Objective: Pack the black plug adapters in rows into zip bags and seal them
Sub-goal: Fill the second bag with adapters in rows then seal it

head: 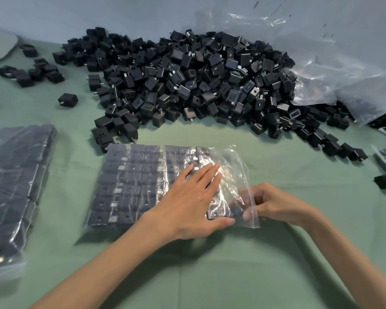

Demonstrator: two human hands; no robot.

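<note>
A clear zip bag lies flat on the green table, its long axis running left to right and its open mouth toward the right hand. Boxy black plug adapters fill it in tidy rows. The left hand presses on it, fingers straight and together; the right hand pinches the mouth. Beyond both hands sprawls a heap of loose adapters.

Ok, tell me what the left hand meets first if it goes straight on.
The left hand lies flat on the bag, fingers aimed far-right. Straight on, it first crosses the bag's crumpled clear end, then probably bare cloth before the adapter pile; depth unclear.
</note>
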